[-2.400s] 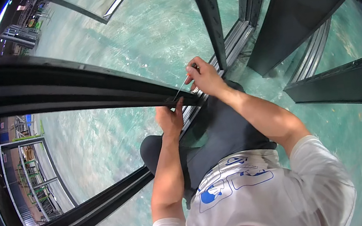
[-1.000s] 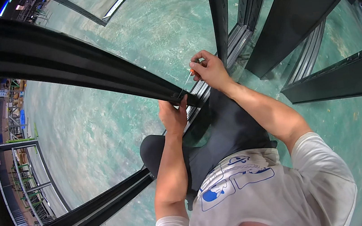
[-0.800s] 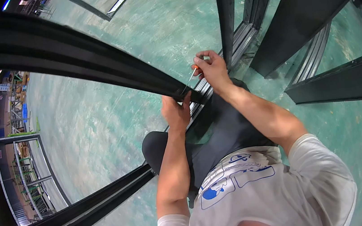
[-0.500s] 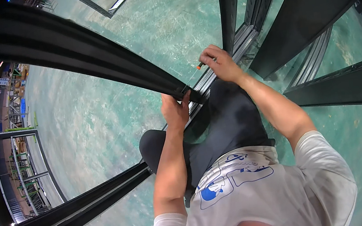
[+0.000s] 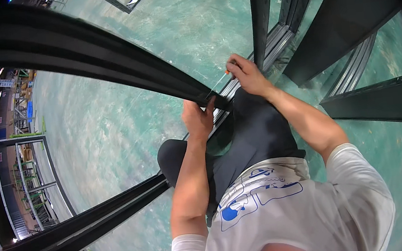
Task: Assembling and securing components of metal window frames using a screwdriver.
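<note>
Frame centre: our right fingers (image 5: pixel 235 62) curled closed round thin orange-collared, metal-shafted tool (image 5: pixel 227 72); our left fingers (image 5: pixel 212 103) clasping long black grooved profile (image 5: pixel 102 57).

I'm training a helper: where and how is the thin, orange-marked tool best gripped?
Probably at its upper end, by the orange part, from the right, as the right hand does: the slim shaft slants down and left toward the black profile.

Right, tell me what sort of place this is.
Probably a workshop or factory hall. Long dark profiles lie close around, the right hand holds a slim tool with an orange part, and a grey frame shows far left, across the broad green floor.
</note>
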A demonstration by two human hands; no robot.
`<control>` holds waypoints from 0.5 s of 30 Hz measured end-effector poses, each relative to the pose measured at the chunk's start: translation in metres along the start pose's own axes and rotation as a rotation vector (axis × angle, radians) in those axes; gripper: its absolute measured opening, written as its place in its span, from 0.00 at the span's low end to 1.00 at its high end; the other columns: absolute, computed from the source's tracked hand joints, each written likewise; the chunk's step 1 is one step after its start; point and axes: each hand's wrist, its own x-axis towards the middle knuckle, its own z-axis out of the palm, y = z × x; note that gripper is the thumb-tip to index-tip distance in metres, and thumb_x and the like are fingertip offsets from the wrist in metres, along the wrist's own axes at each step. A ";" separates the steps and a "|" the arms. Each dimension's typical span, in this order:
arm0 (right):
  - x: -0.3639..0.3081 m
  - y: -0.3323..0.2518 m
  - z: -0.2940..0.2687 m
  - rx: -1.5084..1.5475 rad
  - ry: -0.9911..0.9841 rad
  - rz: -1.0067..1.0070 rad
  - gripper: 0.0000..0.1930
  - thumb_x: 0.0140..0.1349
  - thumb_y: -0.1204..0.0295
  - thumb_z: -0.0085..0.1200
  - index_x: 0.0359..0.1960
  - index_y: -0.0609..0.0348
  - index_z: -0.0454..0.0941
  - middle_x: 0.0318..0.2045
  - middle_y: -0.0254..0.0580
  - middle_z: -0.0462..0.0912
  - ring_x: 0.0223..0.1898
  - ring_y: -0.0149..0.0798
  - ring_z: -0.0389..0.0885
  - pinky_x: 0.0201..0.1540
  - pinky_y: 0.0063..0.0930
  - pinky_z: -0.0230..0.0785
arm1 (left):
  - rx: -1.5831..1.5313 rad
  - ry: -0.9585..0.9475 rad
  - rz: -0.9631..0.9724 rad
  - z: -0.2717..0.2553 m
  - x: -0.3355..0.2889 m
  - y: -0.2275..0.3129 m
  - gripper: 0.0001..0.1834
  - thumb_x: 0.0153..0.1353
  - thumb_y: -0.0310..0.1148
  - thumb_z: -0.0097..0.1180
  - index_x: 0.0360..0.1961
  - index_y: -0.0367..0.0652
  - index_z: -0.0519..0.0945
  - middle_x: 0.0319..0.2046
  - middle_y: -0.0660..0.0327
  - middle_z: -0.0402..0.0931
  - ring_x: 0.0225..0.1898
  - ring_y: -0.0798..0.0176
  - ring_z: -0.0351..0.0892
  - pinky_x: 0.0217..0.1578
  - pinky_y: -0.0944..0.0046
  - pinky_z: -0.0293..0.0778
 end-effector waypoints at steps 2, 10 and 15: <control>-0.003 -0.010 -0.011 -0.114 -0.077 -0.079 0.12 0.78 0.64 0.51 0.40 0.60 0.74 0.31 0.34 0.78 0.33 0.27 0.75 0.39 0.26 0.70 | -0.031 0.019 -0.019 0.000 -0.001 -0.004 0.20 0.58 0.32 0.74 0.48 0.43 0.77 0.39 0.53 0.80 0.39 0.45 0.84 0.38 0.51 0.78; 0.004 -0.019 0.005 -0.184 0.098 -0.257 0.12 0.78 0.66 0.49 0.39 0.62 0.73 0.33 0.45 0.78 0.33 0.38 0.77 0.37 0.37 0.71 | -0.070 0.004 -0.001 -0.004 -0.002 0.012 0.24 0.60 0.30 0.72 0.54 0.42 0.74 0.39 0.52 0.80 0.34 0.50 0.86 0.35 0.54 0.80; 0.010 0.025 -0.004 0.185 -0.053 0.145 0.11 0.77 0.66 0.52 0.38 0.60 0.74 0.29 0.36 0.78 0.31 0.29 0.76 0.37 0.29 0.70 | -0.137 -0.053 -0.005 0.002 0.002 0.012 0.24 0.60 0.30 0.71 0.54 0.42 0.74 0.43 0.49 0.80 0.36 0.46 0.85 0.35 0.53 0.79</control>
